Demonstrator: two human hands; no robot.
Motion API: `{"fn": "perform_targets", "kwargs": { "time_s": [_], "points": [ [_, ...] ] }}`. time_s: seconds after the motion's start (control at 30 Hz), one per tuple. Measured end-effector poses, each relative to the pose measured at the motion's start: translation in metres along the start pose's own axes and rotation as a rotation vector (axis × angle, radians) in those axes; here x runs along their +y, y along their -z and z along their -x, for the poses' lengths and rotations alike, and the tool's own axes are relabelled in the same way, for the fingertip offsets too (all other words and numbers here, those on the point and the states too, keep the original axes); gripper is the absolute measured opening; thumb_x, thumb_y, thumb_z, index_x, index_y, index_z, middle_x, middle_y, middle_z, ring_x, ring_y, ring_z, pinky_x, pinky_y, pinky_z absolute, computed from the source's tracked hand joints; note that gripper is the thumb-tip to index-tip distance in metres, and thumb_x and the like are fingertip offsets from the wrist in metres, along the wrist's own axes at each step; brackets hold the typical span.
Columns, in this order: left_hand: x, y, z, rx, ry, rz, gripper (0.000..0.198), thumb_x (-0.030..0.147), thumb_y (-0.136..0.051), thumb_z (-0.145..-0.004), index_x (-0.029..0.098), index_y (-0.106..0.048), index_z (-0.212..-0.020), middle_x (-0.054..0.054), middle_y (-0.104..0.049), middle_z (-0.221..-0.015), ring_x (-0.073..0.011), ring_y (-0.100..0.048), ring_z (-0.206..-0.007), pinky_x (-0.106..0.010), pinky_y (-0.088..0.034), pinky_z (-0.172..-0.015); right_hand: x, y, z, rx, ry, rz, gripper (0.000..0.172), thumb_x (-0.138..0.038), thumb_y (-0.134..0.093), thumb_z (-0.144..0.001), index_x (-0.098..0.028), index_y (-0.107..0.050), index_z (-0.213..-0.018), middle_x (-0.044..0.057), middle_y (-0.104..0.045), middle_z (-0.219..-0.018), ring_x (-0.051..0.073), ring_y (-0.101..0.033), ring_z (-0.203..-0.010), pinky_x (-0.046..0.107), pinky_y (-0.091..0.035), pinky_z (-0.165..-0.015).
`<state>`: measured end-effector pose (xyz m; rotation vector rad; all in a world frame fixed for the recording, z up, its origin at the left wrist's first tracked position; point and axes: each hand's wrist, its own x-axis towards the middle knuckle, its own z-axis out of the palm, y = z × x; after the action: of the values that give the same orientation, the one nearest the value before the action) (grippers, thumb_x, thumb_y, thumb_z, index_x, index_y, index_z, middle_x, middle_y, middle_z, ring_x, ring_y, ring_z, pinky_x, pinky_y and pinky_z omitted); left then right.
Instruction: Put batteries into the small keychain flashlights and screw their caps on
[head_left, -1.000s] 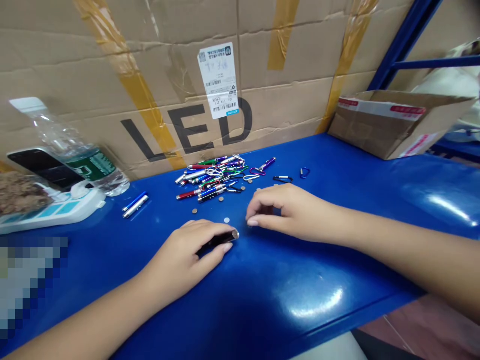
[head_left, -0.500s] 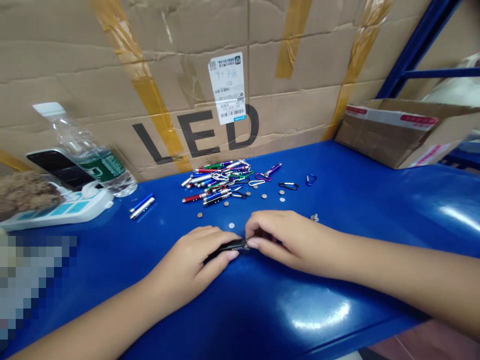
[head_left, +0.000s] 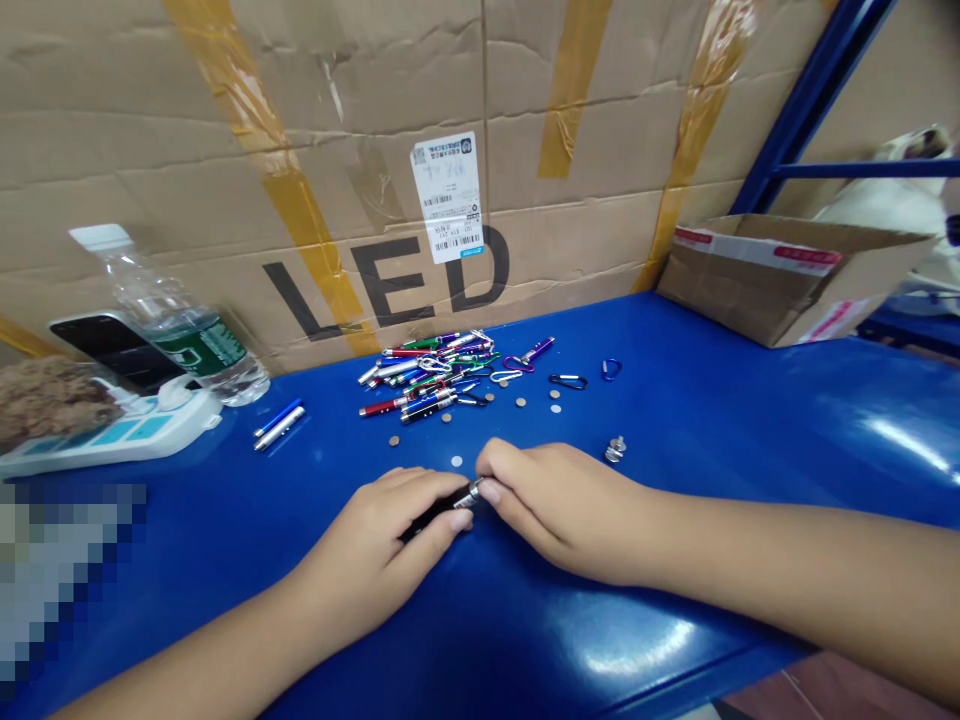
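My left hand is closed around a slim black penlight with a small label near its silver end. The thumb and forefinger of my right hand pinch that silver end, and their tips hide part of it. Just beyond my fingers lie a flat pale disc and several button cells. A few small silver metal pieces sit beyond my right wrist. Farther back is a heap of coloured penlights, some with carabiner clips. A silver penlight and a blue one lie side by side to the left.
A blue carabiner and a black carabiner lie right of the heap. At left stand a water bottle, a phone and a white power strip. A large cardboard box walls the back; an open carton stands right.
My right hand has closed in on the penlight's end, and more of its silver tip and label show. Additional silver pieces now show beyond my right wrist. The view has tilted slightly.
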<state>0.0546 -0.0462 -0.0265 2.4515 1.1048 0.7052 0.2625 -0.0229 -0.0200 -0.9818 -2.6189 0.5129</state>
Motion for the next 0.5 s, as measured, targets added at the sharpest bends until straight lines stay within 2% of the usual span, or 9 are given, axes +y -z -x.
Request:
{"fn": "perform_targets", "kwargs": {
  "time_s": [0.2, 0.33, 0.5],
  "points": [
    [0.007, 0.005, -0.003, -0.107, 0.012, 0.062, 0.019, 0.024, -0.045, -0.094, 0.02, -0.062, -0.088, 0.002, -0.062, -0.071, -0.0112, -0.057, -0.066, -0.021, -0.041, -0.065, 0.007, 0.005, 0.003, -0.018, 0.226, 0.227, 0.017, -0.022, -0.036, -0.096, -0.019, -0.051, -0.089, 0.002, -0.06, -0.074, 0.014, -0.05, -0.06, 0.025, -0.026, -0.055],
    [0.01, 0.01, -0.002, -0.224, 0.057, 0.18, 0.025, 0.026, -0.046, -0.094, 0.017, -0.058, -0.074, 0.002, -0.058, -0.068, -0.0099, -0.053, -0.064, -0.019, -0.039, -0.061, 0.005, 0.007, 0.007, 0.024, 0.39, 0.407, 0.014, -0.015, -0.041, -0.092, -0.02, -0.054, -0.092, 0.003, -0.06, -0.075, 0.014, -0.047, -0.058, 0.027, -0.025, -0.055],
    [0.01, 0.015, -0.001, -0.326, 0.156, 0.396, 0.031, 0.034, -0.045, -0.095, 0.016, -0.057, -0.072, 0.002, -0.056, -0.068, -0.0096, -0.052, -0.064, -0.019, -0.039, -0.062, -0.003, 0.011, 0.01, 0.092, 0.443, 0.491, 0.017, -0.014, -0.041, -0.09, -0.021, -0.056, -0.096, 0.002, -0.059, -0.072, 0.014, -0.045, -0.057, 0.027, -0.025, -0.055]
  ]
}}
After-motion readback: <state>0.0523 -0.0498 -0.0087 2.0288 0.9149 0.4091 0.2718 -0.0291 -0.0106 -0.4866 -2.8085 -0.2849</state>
